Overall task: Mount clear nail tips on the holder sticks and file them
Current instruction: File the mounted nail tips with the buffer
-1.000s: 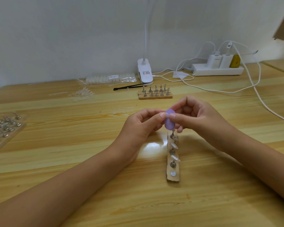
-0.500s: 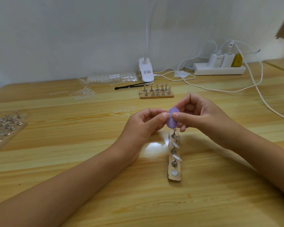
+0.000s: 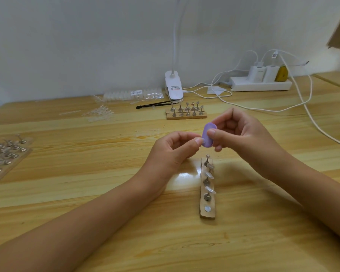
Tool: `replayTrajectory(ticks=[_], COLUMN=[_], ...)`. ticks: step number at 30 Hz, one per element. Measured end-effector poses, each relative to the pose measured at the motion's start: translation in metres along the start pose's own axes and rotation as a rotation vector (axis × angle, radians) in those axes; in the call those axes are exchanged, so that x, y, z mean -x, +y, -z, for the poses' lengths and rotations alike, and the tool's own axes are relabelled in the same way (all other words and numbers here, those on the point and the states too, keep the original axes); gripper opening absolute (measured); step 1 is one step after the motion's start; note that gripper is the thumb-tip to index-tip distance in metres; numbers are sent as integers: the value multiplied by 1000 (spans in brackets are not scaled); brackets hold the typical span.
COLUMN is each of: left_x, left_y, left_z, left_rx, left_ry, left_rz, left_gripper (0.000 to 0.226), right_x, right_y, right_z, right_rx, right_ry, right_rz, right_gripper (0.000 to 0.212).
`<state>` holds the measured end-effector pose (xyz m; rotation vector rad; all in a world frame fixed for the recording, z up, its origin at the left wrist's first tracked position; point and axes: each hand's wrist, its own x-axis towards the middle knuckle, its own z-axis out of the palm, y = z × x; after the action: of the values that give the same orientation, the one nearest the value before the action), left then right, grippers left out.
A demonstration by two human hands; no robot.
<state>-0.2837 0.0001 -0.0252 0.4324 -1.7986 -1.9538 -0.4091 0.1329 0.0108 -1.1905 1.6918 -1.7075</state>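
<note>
My right hand (image 3: 241, 134) pinches a small purple oval file (image 3: 208, 136) between thumb and fingers, held above the table. My left hand (image 3: 173, 150) has its fingers curled and its fingertips pressed together right at the file's left edge; whatever it pinches there is too small to see. Just below both hands lies a narrow wooden holder strip (image 3: 207, 212) with three metal sticks; two clear nail tips (image 3: 210, 190) sit on them. The strip's near end shows a bare round magnet (image 3: 207, 208).
A second wooden strip with several bare sticks (image 3: 185, 112) stands behind the hands. More sticks lie on a board at the left edge (image 3: 2, 154). Loose clear tips (image 3: 99, 114), a black tool (image 3: 153, 105), a lamp clip (image 3: 174, 89) and a power strip with cables (image 3: 261, 85) line the back.
Both hands have risen slightly and drifted away from the holder strip, the purple file still between them. The strip has not moved.
</note>
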Motion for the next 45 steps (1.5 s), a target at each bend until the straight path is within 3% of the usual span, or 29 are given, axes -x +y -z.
replayTrajectory(ticks=[6,11,15,21,32,35,38,45], left_x=[1,0,-2,0,1,1,2,1], left_y=[1,2,1,5,6,6,7,10], left_z=[-1,-1,1,-1,1,1,0,1], left_rx=[10,9,87,152,208,210,212,305], left_ry=[5,4,55,52,18,6,-4,48], left_rz=[-4,9,42,55,23,10,11,63], left_gripper=[25,30,23,35,34,28,26,23], right_x=[0,0,3,2,4,6,6,-1], right_y=[-3,-4,-5,-1,1,-1,-1,3], right_z=[1,2,0,-3,-1,-5,-7,6], right_rx=[47,16,47,44,4,64,130,-174], right_ry=[-118,-29,-167,-83,-112,-121,-101,-83], right_rz=[-54,-45,-101,-80,-74,-45,10,-45], right_gripper=[35,38,34,18,27,39,35,56])
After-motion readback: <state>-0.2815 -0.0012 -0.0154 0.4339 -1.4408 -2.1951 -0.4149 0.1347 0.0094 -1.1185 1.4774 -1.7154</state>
